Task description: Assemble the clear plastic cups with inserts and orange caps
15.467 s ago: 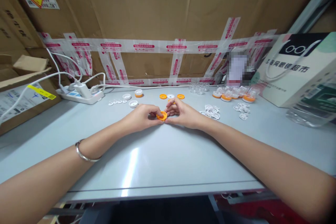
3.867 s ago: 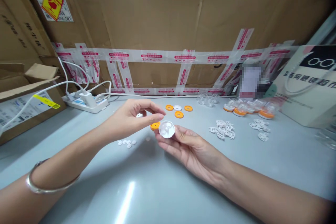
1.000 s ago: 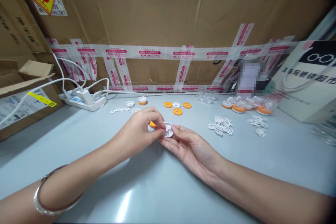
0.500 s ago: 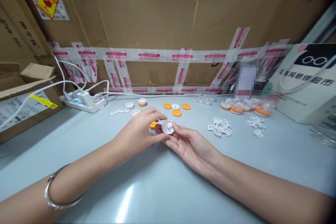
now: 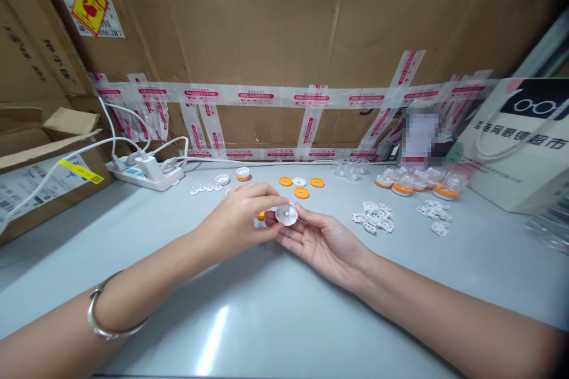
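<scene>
A small white round plastic part (image 5: 286, 214), shaped like a shallow dish with a raised middle, is held up between my two hands, its hollow side towards me. My left hand (image 5: 244, 213) grips its left edge with fingers above and thumb below. Palm up, my right hand (image 5: 326, 243) has its thumb on the right edge and its fingers underneath. Partly hidden behind my left fingers, an orange part (image 5: 262, 215) rests on the table. Beyond my hands lie orange rings (image 5: 301, 193) and a white ring (image 5: 299, 182).
At the left are a power strip (image 5: 146, 177), cables and an open carton (image 5: 48, 183). Small white pieces (image 5: 207, 188) and white cups (image 5: 221, 179) lie nearby. To the right are white perforated pieces (image 5: 373, 217), clear parts (image 5: 351, 167), orange-based clear assemblies (image 5: 402, 183) and a paper bag (image 5: 511, 172).
The white dish has tipped slightly between my fingers, so its inside shows at a different angle. My hands stay in almost the same place; the whole view has shifted a little.
</scene>
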The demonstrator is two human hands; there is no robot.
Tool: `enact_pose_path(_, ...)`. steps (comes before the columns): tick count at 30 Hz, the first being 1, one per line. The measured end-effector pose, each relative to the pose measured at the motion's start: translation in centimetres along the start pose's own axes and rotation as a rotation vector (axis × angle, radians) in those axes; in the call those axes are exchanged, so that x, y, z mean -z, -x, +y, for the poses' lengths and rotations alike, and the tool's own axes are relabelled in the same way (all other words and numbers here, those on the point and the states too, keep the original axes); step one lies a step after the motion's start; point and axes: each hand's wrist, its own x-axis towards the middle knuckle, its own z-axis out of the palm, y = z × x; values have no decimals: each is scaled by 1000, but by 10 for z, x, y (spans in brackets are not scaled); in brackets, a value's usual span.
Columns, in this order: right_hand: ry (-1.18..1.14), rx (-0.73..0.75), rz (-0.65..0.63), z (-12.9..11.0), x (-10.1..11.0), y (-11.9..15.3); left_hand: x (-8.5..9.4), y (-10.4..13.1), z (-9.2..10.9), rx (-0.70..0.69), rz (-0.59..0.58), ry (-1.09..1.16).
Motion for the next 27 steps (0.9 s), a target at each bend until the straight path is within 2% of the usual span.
enact_pose_path(3, -4, 24, 55, -1, 0, 0, 6, -2, -4, 39, 12, 61)
enact_pose_path(6, -9, 44, 155, -4, 0, -2, 14, -4, -16, 158, 7, 43)
enact_pose_path(8, -5, 65, 203, -6, 1, -3, 15, -3, -25, 202, -77, -21)
enact_pose_path(11, -9, 106, 249, -8, 1, -3, 8, -2, -36, 172, -190, -109)
enact_pose_path(14, -10, 127, 285, -7, 0, -1, -1, -1, -40, 174, -229, -84)
enact_pose_path(16, -1, 137, 306, -7, -1, 0, -2, -3, -41, 236, -218, 36)
enact_pose_path(19, 18, 140, 317, -8, -3, 1, 3, -5, -40, 383, -193, 425)
enact_pose_path(22, 13, 137, 308, -9, -4, 3, 8, -7, -36, 400, -199, 799)
enact_pose_path(24, 9, 140, 300, -9, -6, 4, 8, -6, -32, 369, -208, 922)
enact_pose_path(27, 19, 141, 279, -7, -8, 5, 4, -6, -25, 360, -184, 944)
